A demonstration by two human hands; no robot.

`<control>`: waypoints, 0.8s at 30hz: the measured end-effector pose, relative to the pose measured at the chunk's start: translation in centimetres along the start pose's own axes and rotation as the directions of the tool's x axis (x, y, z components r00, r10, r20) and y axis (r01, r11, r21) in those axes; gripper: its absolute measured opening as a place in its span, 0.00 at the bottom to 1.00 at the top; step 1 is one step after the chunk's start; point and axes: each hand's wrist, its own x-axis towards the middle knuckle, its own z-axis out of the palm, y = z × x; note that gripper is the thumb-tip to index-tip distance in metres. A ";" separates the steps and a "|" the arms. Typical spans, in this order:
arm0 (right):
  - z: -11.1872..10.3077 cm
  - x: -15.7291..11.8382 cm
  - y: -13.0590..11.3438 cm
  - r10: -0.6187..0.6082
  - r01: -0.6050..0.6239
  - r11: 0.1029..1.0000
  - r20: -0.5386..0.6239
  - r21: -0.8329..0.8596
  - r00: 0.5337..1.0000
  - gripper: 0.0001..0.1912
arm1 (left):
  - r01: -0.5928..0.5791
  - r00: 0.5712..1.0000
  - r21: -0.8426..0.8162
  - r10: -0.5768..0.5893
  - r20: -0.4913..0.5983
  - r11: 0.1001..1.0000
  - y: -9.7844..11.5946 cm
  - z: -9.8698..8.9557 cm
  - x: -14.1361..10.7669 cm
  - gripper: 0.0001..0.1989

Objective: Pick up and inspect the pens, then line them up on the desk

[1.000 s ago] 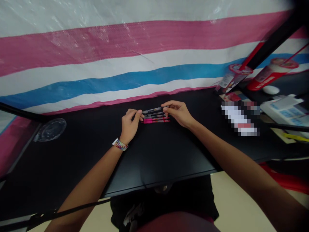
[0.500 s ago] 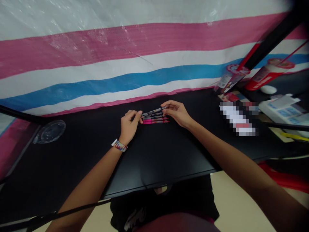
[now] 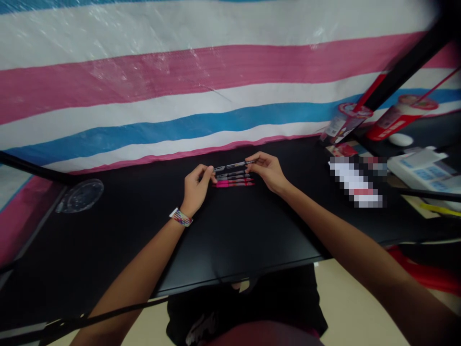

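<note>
A dark pen (image 3: 230, 168) with a clear barrel is pinched between my two hands, one at each end. My left hand (image 3: 198, 185) closes thumb and finger on its left end; my right hand (image 3: 265, 170) grips the right end with bent fingers. Just below it, several pens lie side by side on the black table (image 3: 248, 230). The upper ones are dark, and the pink pens (image 3: 232, 184) lie nearest to me. My fingers hide the tips of some of them.
At the left lies a clear plastic lid (image 3: 81, 196). Two drink cups with straws, a clear cup (image 3: 344, 125) and a red cup (image 3: 389, 120), stand back right, near a white box (image 3: 425, 168) and a white mouse (image 3: 401, 140). A striped sheet (image 3: 180, 72) hangs behind.
The held pen has gone from slanting to nearly level, lifted a little off the row, with both hands now at its ends. The view has tilted slightly.
</note>
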 end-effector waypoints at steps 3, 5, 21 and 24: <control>0.0 0.0 0.0 -0.008 0.008 1.000 -0.009 -0.007 1.000 0.11 | -0.015 1.000 -0.026 0.014 -0.023 1.000 -0.2 0.0 0.0 0.09; -0.1 0.1 0.0 -0.010 0.009 1.000 -0.019 -0.007 1.000 0.11 | -0.045 0.998 -0.056 0.042 -0.055 0.997 -0.4 0.1 0.1 0.11; -0.5 0.2 -0.2 -0.049 0.049 0.999 -0.092 0.000 0.995 0.09 | -0.065 0.989 -0.011 0.063 -0.132 0.998 -1.5 0.0 0.5 0.05; -0.7 0.3 -0.2 -0.052 0.051 0.999 -0.137 -0.011 0.989 0.09 | -0.060 0.988 -0.021 0.056 -0.142 0.998 -1.8 0.0 0.5 0.07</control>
